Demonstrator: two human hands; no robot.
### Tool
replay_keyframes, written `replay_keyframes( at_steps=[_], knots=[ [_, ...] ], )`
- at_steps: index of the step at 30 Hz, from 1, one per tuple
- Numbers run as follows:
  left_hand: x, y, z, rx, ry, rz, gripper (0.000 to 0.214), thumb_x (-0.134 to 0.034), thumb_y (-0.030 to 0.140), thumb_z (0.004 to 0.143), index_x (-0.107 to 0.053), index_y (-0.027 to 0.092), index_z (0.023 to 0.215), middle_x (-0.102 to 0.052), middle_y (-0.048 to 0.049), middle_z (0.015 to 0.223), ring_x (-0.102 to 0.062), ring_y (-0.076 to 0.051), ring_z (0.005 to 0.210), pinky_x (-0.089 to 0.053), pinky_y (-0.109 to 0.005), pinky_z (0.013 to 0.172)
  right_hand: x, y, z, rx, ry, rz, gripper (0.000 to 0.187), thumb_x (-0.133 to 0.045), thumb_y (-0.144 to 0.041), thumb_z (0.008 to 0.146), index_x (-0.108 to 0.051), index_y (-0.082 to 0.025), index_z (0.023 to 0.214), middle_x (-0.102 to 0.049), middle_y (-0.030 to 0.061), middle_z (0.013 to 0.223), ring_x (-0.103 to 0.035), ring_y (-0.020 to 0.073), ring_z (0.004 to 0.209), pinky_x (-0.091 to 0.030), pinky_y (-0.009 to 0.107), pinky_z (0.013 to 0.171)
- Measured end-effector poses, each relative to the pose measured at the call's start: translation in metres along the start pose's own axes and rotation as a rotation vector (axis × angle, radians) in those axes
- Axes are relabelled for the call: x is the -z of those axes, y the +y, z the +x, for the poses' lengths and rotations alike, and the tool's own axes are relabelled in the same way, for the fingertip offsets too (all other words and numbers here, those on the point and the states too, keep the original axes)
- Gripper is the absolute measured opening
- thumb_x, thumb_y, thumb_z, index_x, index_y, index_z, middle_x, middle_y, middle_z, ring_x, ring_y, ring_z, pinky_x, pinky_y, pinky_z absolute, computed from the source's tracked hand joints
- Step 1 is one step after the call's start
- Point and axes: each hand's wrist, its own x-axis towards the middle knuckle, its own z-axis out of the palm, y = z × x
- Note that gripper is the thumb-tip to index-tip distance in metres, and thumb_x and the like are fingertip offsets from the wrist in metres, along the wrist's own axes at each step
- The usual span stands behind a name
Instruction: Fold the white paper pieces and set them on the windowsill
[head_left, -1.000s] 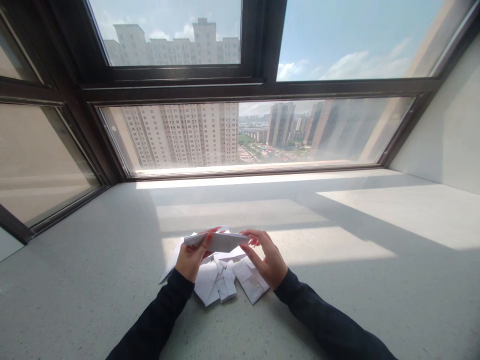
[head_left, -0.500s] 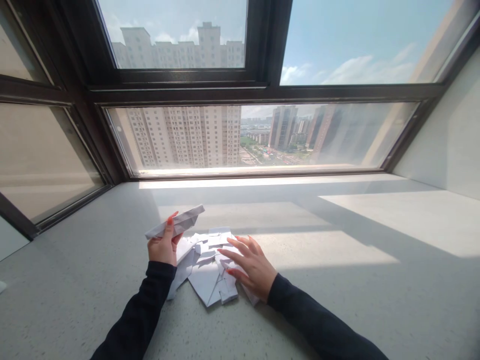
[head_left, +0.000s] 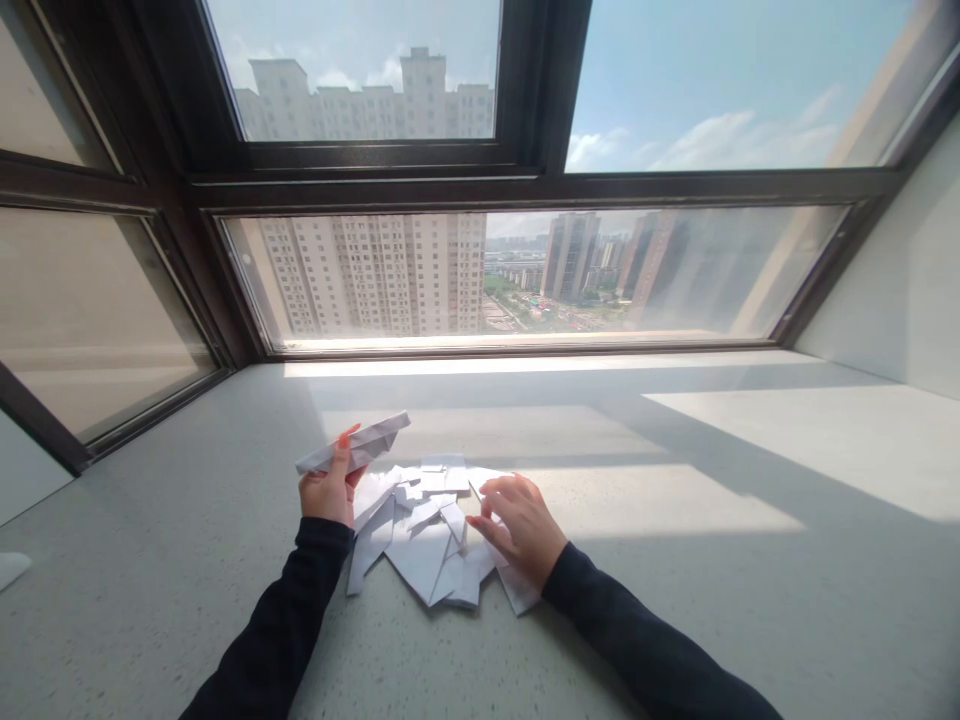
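Dark sleeves [head_left: 255, 640] nearest. White object [head_left: 11, 568] at left edge, cut off, can't ID. Right hand [head_left: 521, 525] over right side of the loose paper pile [head_left: 420, 560], fingers curled, thumb near fingertips; grip narrow, can't tell if it has paper. Left hand [head_left: 330, 490] grip pinched on a folded paper strip [head_left: 373, 442], thumb on top, tilted right end up, just off the pile's upper-left. Pile sits on speckled sill [head_left: 675, 620], sun patches beyond. Then dark window frame [head_left: 525, 192], high-rises [head_left: 375, 275] outside.

Likely high-rise home: window sill [head_left: 675, 620], towers [head_left: 375, 275] outside.
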Motion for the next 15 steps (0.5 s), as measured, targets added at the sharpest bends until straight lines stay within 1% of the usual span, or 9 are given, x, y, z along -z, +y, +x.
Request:
replay_keyframes(
  at_steps=[4, 7, 9, 11, 15],
  knots=[
    [0.003, -0.002, 0.003, 0.044, 0.066, 0.080, 0.009, -0.061, 0.014, 0.060, -0.064, 0.011, 0.068, -0.066, -0.0042, 0.077, -0.061, -0.016, 0.073, -0.051, -0.026, 0.065, 0.000, -0.005, -0.001, 0.031, -0.039, 0.057, 0.019, -0.046, -0.037, 0.080, -0.054, -0.019, 0.079, -0.058, 0.0042, 0.086, -0.049, 0.0185, 0.086, -0.036, 0.037, 0.080],
    [0.007, -0.003, 0.006, 0.092, 0.110, 0.124, 0.011, -0.059, 0.015, 0.063, -0.064, 0.013, 0.073, -0.066, -0.0056, 0.086, -0.059, -0.017, 0.082, -0.049, -0.024, 0.068, -0.002, -0.004, -0.002, 0.045, -0.060, 0.077, 0.018, -0.049, -0.035, 0.078, -0.054, -0.020, 0.084, -0.058, 0.0042, 0.087, -0.049, 0.0187, 0.087, -0.037, 0.036, 0.079],
    [0.009, -0.004, 0.008, 0.118, 0.112, 0.118, 0.010, -0.059, 0.015, 0.065, -0.065, 0.014, 0.073, -0.065, -0.0054, 0.090, -0.057, -0.017, 0.089, -0.047, -0.022, 0.072, -0.003, -0.003, -0.002, 0.048, -0.069, 0.085, 0.017, -0.049, -0.035, 0.078, -0.054, -0.020, 0.086, -0.058, 0.0043, 0.087, -0.049, 0.0189, 0.086, -0.037, 0.037, 0.078],
    [0.009, -0.007, 0.008, 0.155, 0.105, 0.104, 0.008, -0.059, 0.014, 0.066, -0.065, 0.015, 0.071, -0.066, -0.0044, 0.089, -0.057, -0.016, 0.092, -0.046, -0.021, 0.075, -0.003, -0.003, -0.002, 0.050, -0.074, 0.092, 0.017, -0.049, -0.034, 0.078, -0.054, -0.020, 0.087, -0.058, 0.0044, 0.087, -0.049, 0.0192, 0.087, -0.037, 0.037, 0.078],
    [0.008, -0.016, 0.004, 0.260, 0.038, 0.058, 0.009, -0.056, 0.011, 0.069, -0.064, 0.013, 0.069, -0.067, -0.0046, 0.077, -0.060, -0.017, 0.084, -0.048, -0.025, 0.075, -0.001, -0.006, -0.003, 0.054, -0.068, 0.104, 0.017, -0.049, -0.033, 0.078, -0.054, -0.021, 0.088, -0.057, 0.0039, 0.088, -0.049, 0.0184, 0.087, -0.037, 0.036, 0.079]
  ],
)
